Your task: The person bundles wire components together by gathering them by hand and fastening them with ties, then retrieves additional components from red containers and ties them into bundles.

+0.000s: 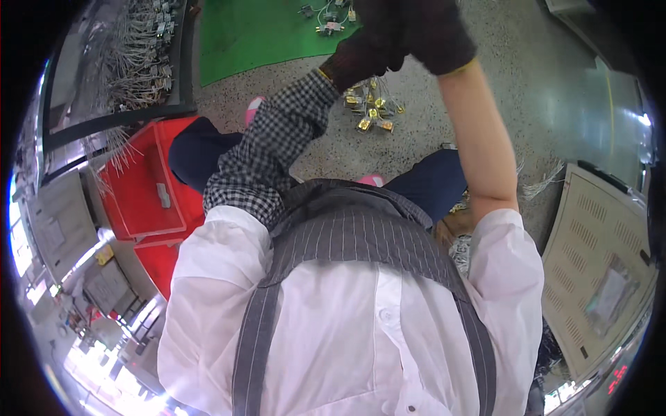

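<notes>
Apparently, you're in the middle of handling small wired metal parts, with your left hand (368,57) and right hand (442,43) brought together at the top edge of the view. Both wear dark gloves, and the fingers are cut off or lost in shadow, so I can't tell whether either is closed on anything. Just below them is a cluster of brass-coloured parts (372,109) over the speckled floor — lying there or hanging from your gloves, I can't say. More wired parts (331,26) sit beyond, on the green mat (243,41). The next move seems to call for keeping the thin wires free of one another.

As for containers, the dark-framed tray (186,62) at upper left holds a dense bundle of wired pieces (142,66), pale wires spilling over its edge. Beside your leg, the red bin (132,201) shows one small pale piece — loose or a label, it's unclear.
</notes>
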The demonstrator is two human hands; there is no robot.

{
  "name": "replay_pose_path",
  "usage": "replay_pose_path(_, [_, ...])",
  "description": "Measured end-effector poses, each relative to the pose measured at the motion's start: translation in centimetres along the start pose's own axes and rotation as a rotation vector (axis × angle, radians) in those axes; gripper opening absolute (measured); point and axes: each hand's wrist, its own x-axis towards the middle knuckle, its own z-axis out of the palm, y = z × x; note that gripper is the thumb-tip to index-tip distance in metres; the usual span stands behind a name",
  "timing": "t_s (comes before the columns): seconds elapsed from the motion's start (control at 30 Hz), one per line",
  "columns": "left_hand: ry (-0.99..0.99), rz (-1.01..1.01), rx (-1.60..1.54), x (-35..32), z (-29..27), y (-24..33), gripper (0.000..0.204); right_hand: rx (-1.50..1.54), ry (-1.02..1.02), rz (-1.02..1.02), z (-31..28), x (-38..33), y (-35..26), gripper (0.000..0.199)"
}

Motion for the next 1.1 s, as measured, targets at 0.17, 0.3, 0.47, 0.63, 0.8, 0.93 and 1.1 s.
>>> replay_pose_path(0.17, [0.193,0.208,0.26,-0.5,0.8,3.6,0.029,0.884,0.224,0.581,-2.6,1.7,0.9,0.035])
replay_pose_path(0.3, [0.194,0.052,0.071,0.7,2.7,-2.7,0.027,0.927,-0.876,1.079,-8.4,10.2,0.0,0.031])
replay_pose_path(0.47, [0.297,0.033,0.326,-0.4,4.5,4.3,0.021,-0.039,-0.431,0.174,-7.6,6.5,-0.7,0.028])
replay_pose_path(0.63, [0.682,0.456,-0.223,0.9,5.4,-5.0,0.029,0.163,-1.014,0.369,-4.4,5.6,-3.2,0.032])
replay_pose_path(0.8, [-0.072,-0.339,0.191,-0.5,1.7,6.6,0.059,0.245,-0.446,0.131,-4.6,4.2,-0.5,0.036])
replay_pose_path(0.93, [0.532,0.396,-0.186,0.6,3.0,-1.5,0.049,0.343,-0.915,0.365,-2.2,4.6,-3.9,0.047])
replay_pose_path(1.1, [0.373,-0.043,0.375,0.1,1.1,-1.9,0.044,0.682,-0.038,0.736,2.2,-4.3,-2.8,0.052])
